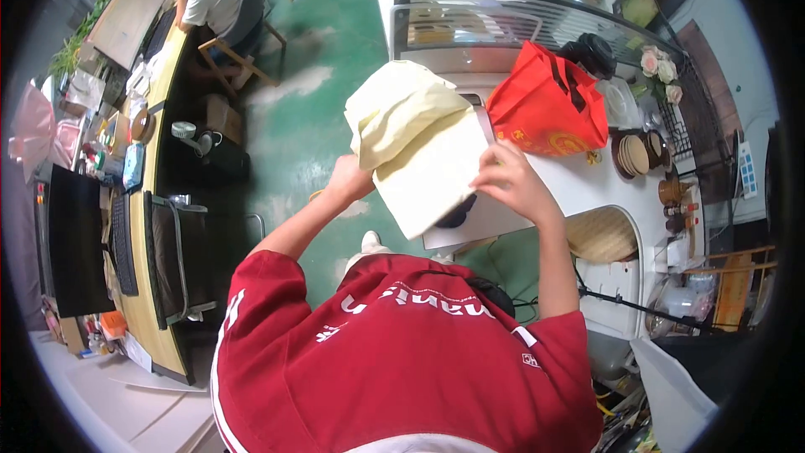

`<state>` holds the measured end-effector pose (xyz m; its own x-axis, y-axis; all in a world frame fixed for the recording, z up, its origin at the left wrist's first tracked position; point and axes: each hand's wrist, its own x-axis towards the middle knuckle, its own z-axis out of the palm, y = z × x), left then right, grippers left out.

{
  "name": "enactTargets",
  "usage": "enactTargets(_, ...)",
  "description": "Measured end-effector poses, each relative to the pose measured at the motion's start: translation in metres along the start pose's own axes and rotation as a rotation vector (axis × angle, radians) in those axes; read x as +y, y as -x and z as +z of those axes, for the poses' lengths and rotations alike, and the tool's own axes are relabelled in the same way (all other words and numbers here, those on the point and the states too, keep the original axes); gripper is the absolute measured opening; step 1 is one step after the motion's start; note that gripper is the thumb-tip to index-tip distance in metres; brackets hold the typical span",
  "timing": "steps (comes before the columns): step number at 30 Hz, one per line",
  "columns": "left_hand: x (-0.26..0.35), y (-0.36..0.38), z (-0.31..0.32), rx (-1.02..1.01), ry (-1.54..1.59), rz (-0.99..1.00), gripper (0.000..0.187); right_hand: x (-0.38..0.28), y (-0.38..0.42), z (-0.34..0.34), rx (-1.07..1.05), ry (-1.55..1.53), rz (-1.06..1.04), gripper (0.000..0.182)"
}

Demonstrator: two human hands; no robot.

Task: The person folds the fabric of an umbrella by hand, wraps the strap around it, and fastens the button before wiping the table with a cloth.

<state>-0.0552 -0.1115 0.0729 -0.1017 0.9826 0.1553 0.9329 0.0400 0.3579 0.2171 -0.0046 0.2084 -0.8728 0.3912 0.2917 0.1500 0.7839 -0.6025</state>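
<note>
A pale yellow cloth (440, 159) hangs in front of me, smooth and flat over its lower part and bunched in loose folds at its upper left. My left hand (350, 178) is at the cloth's left edge, its fingers hidden behind the fabric, and appears to grip it there. At the right edge, my right hand (507, 178) has its fingers bent together and pinches the cloth. Something dark shows partly from under the cloth's lower right corner, too hidden to name. Just beyond my right hand, a red bag (541, 105) with dark handles and gold print stands on the white desk (545, 189).
A grey divider (478, 13) runs along the desk's far side. Pink roses (658, 65), a dark round object and stacked round wooden pieces (635, 155) stand at the right. Leftward, a person (214, 0) sits at a long wooden desk (155, 201) with a keyboard. Green floor lies between.
</note>
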Motion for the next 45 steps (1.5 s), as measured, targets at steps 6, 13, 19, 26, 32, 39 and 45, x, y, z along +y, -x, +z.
enactTargets(6,-0.004,0.001,-0.013,-0.051,-0.054,0.096,0.014,-0.005,-0.013,0.002,-0.067,-0.218,0.295,0.02)
enactTargets(13,0.003,0.0,-0.022,-0.158,-0.154,0.238,0.011,0.011,-0.069,0.027,0.348,0.107,0.138,0.029)
enactTargets(19,0.016,-0.01,-0.028,-0.358,-0.307,0.121,0.013,-0.024,-0.098,0.057,-0.214,0.18,0.255,0.022)
enactTargets(26,0.017,-0.011,-0.04,-0.348,-0.352,0.237,0.02,-0.01,-0.132,0.027,-0.587,0.335,-0.379,0.015)
enactTargets(32,0.011,-0.022,-0.036,-0.416,-0.341,0.511,0.018,-0.037,-0.156,0.026,-0.949,0.145,-0.125,0.041)
enactTargets(39,0.012,-0.043,-0.025,0.048,0.021,0.824,0.016,-0.026,-0.171,0.029,-0.791,-0.212,0.076,0.055)
enactTargets(45,-0.014,-0.019,0.005,-0.247,0.118,0.189,0.026,-0.007,-0.158,-0.045,-0.057,-0.156,-0.137,0.031)
